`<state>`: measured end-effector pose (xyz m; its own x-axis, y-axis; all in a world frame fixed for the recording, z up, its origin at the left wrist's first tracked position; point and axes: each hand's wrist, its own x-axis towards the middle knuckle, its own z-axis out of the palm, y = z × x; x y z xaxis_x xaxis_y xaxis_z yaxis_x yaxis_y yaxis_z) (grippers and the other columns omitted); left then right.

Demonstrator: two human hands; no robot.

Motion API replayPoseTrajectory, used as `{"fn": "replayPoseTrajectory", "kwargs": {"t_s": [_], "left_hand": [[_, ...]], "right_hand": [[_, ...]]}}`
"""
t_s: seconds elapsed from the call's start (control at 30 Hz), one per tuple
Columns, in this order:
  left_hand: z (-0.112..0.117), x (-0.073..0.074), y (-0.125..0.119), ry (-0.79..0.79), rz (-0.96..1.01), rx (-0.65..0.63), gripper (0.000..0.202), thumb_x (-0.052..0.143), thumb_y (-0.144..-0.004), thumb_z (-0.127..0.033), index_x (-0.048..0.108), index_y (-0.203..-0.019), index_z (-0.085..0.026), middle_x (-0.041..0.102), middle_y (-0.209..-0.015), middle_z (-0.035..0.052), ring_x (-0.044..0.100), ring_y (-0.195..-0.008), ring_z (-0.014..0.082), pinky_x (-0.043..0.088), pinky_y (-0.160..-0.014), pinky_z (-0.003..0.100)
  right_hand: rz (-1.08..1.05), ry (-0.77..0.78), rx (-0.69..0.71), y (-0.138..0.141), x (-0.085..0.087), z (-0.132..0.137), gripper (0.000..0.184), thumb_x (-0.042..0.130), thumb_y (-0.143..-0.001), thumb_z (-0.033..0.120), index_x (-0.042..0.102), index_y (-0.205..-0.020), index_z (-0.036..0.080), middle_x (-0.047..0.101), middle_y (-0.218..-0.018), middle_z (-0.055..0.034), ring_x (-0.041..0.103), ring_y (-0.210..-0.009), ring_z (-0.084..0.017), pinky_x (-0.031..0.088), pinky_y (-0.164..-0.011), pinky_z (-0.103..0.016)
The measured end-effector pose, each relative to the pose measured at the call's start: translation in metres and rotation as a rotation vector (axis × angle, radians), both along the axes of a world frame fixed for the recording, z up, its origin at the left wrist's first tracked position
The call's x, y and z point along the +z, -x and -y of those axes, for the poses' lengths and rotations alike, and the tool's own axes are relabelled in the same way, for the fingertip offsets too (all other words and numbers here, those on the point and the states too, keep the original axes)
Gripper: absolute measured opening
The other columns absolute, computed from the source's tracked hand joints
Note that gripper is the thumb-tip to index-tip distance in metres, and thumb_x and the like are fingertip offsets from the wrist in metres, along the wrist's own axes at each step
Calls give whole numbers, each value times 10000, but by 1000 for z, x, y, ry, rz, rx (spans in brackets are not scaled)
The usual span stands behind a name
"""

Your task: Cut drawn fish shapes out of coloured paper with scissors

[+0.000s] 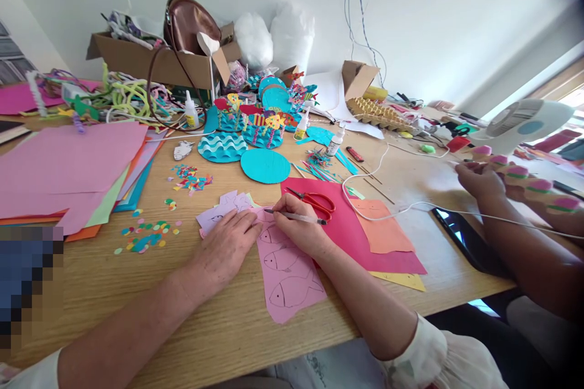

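Observation:
My right hand point(294, 228) is closed around a pen point(305, 217), its tip at the upper part of a pink paper strip point(274, 313). Several fish outlines drawn in dark lines run down the strip. My left hand point(230, 240) lies flat with fingers stretched out, at the strip's upper left edge and over some lilac paper cut-outs point(208, 223). Part of the top drawing is hidden by my hands. Just beyond my right hand, red-handled scissors point(319, 202) rest on a red sheet point(349, 237), with an orange paper piece point(385, 228) beside them.
Paper dots point(152, 236) and stacked coloured sheets point(68, 164) lie left. Blue discs point(265, 166), decorated fish pieces point(264, 124) and glue bottles point(335, 143) stand ahead. A white cord point(365, 173) crosses the right side, near a phone point(465, 240) and another person's hand point(481, 182).

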<state>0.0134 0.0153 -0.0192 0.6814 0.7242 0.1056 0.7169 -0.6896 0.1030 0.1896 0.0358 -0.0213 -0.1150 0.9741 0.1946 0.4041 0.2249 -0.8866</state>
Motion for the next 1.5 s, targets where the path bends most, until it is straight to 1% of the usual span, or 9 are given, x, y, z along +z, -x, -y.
{"fn": "replayPoseTrajectory", "kwargs": {"t_s": [0.23,0.53,1.0,1.1,1.23,1.37,1.5], "left_hand": [[0,3,0,43,-52,11,427,272,-875,-25,540,-1193,-120,561,-1237,122,477,-1177,233,313,-1038,409],[-1,-3,0,15,-79,8,416,287,-883,-49,532,-1203,-151,557,-1239,95,476,-1173,229,312,-1042,402],[-1,-5,2,1,-59,23,432,266,-881,-48,532,-1192,-185,554,-1253,78,474,-1174,217,321,-1033,411],[-1,-5,2,2,-55,17,416,277,-888,-57,536,-1187,-187,556,-1246,75,478,-1167,215,322,-1034,408],[-1,-2,1,-1,-64,18,395,294,-891,-60,550,-1171,-169,559,-1235,87,480,-1153,227,354,-1003,402],[0,0,0,15,-76,8,400,296,-885,-44,544,-1184,-139,557,-1236,100,466,-1168,231,337,-1018,398],[0,1,0,5,-83,15,401,299,-882,-45,541,-1183,-154,566,-1215,87,485,-1139,228,365,-991,397]], "right_hand": [[31,-2,-10,1,0,0,35,474,-646,171,494,-654,198,472,-528,54,392,-465,-94,292,-456,-212],[5,32,22,-2,0,1,11,454,-614,208,460,-621,201,464,-521,46,376,-456,-93,279,-434,-213],[-43,61,50,-6,0,0,11,448,-562,191,450,-564,201,463,-511,46,370,-464,-91,268,-431,-209],[-60,50,37,-6,-1,0,10,449,-577,199,456,-584,202,457,-518,47,374,-465,-94,272,-434,-213],[-76,27,9,-4,-2,-1,24,462,-628,222,466,-644,204,464,-541,50,389,-468,-97,285,-444,-217],[-59,21,9,-1,-3,-1,16,479,-641,212,482,-650,199,478,-535,49,389,-466,-95,292,-449,-215],[-43,15,2,0,-4,-1,12,484,-647,198,487,-659,198,469,-532,57,379,-461,-90,291,-450,-211]]}}
